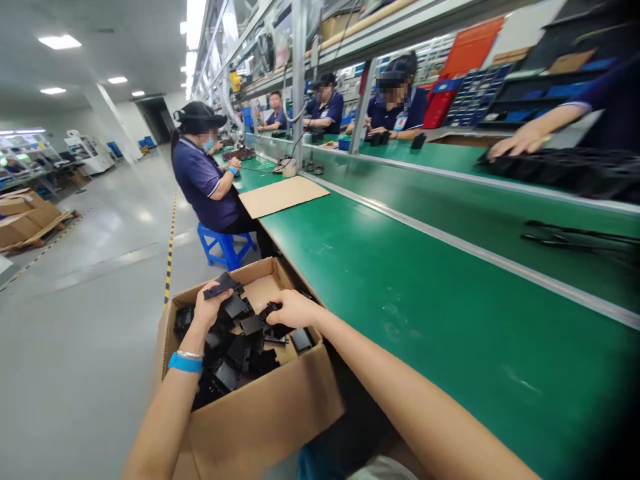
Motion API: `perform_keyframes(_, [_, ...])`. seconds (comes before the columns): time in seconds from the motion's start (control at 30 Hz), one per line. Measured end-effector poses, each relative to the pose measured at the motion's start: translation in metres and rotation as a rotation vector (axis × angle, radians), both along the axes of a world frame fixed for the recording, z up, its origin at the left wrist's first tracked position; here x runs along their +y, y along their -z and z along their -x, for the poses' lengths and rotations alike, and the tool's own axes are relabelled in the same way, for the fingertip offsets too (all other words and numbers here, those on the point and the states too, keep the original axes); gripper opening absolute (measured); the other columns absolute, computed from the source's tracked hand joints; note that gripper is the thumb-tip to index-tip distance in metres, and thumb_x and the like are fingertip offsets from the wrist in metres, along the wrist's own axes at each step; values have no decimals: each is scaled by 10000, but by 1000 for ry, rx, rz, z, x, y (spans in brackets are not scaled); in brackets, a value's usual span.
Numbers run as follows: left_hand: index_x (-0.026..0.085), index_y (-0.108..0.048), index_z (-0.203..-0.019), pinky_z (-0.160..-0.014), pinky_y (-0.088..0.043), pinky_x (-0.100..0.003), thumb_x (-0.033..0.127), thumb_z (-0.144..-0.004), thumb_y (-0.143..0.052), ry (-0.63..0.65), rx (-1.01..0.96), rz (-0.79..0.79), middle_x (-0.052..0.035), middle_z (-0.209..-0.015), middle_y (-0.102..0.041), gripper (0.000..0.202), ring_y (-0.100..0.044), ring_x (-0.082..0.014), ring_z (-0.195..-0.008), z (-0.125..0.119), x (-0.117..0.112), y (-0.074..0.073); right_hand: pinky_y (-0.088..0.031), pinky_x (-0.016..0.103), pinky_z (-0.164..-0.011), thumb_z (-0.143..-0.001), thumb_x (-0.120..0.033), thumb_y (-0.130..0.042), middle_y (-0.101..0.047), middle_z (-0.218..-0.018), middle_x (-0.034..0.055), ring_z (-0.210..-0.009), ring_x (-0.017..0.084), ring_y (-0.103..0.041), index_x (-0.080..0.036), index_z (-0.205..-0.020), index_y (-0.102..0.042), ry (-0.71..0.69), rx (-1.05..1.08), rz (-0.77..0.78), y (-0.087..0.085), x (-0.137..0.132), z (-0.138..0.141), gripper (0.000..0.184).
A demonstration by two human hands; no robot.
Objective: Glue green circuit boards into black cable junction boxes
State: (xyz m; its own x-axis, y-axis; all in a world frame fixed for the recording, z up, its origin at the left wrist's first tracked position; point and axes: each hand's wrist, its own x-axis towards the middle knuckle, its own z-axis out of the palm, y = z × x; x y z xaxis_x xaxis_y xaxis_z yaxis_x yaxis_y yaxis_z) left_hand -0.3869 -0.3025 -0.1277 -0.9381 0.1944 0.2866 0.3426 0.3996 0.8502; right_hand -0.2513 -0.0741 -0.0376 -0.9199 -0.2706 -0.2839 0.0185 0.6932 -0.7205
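An open cardboard box (pixel 260 400) stands beside the workbench, with several black plastic housings (pixel 235 350) lying loose inside. Over its left side, my left hand (pixel 207 307) is closed on a black plastic part (pixel 220 287). My right hand (pixel 293 310) reaches into the right side of the box, its fingers pinched round another black plastic part (pixel 271 311). Part of that piece is hidden by the fingers. A blue band and a bracelet circle my left wrist.
The green workbench (pixel 400 287) runs along my right, with a flat cardboard sheet (pixel 285 195) on it. A metal rail divides it. A person on a blue stool (pixel 225 245) sits ahead; several co-workers sit across. Black cables (pixel 575 237) lie at right.
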Motion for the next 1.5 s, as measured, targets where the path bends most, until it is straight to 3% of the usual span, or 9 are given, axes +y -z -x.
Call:
perform_keyframes(0.13, [162,-573,-734,-592,-472,-259,342,-746,-724,227,71,-95,22,-723,-573,235,-564,-140,-656,-42,49,-40,-447,178,-648,-709,-229,-631,-681,-827,-44,-742,113,-601,-237,-1012,-718,185,152,61,-57,49,-77,314])
perform_keyframes(0.27, [228,-605,-717,-614,-439,-260,227,-654,-690,632,136,-156,43,-727,-589,106,-559,-161,-675,-93,142,-81,-466,205,-670,-748,-285,-622,-662,-925,-7,-795,128,-604,-229,-1063,-677,598,254,175,-82,111,-211,324])
perform_keyframes(0.47, [203,-592,-704,-733,-481,-294,85,-617,-552,1212,306,-34,-7,-840,-595,152,-598,-174,-788,-246,308,-135,-498,280,-568,-905,-411,-376,-655,-909,66,-712,170,-648,-195,-1078,-501,1292,148,234,-52,153,-408,303])
perform_keyframes(0.7, [141,-622,-959,-790,-521,-369,253,-879,-628,1430,483,454,-48,-989,-629,137,-614,-183,-893,-408,435,-148,-435,430,-785,-931,-439,-368,-627,-909,131,-887,276,-591,-162,-924,-556,1511,190,-250,-12,167,-485,334])
perform_keyframes(0.93, [161,-585,-1129,-767,-546,-360,320,-921,-582,1456,564,728,-69,-1101,-613,262,-628,-193,-916,-466,477,-144,-405,423,-870,-887,-301,-485,-609,-1014,133,-992,279,-516,-159,-1023,-605,1299,333,-524,-4,155,-497,231])
perform_keyframes(1.1, [161,-593,-1090,-800,-523,-385,347,-922,-570,1228,714,728,-69,-1091,-604,252,-608,-196,-933,-438,481,-145,-433,348,-807,-866,-88,-401,-613,-889,106,-895,224,-544,-149,-915,-635,1234,387,-520,-3,163,-510,246])
perform_keyframes(1.23, [110,-645,-982,-756,-505,-414,299,-856,-631,1066,777,756,-146,-1080,-564,228,-609,-258,-900,-413,468,-132,-427,289,-735,-876,-95,-418,-617,-876,59,-829,183,-539,-203,-916,-659,948,407,-492,-13,155,-530,267])
perform_keyframes(1.37, [129,-701,-866,-727,-505,-414,356,-843,-616,1122,812,754,-186,-1090,-536,244,-590,-342,-970,-409,450,-113,-431,318,-752,-851,-112,-484,-598,-1018,92,-886,205,-532,-198,-1055,-648,873,334,-599,-9,149,-529,276])
perform_keyframes(1.5, [197,-720,-850,-793,-512,-403,304,-932,-432,1304,830,682,-139,-1141,-543,318,-576,-303,-1029,-411,437,-105,-423,348,-751,-862,-175,-516,-607,-932,93,-887,228,-507,-171,-845,-658,897,284,-688,2,155,-509,144])
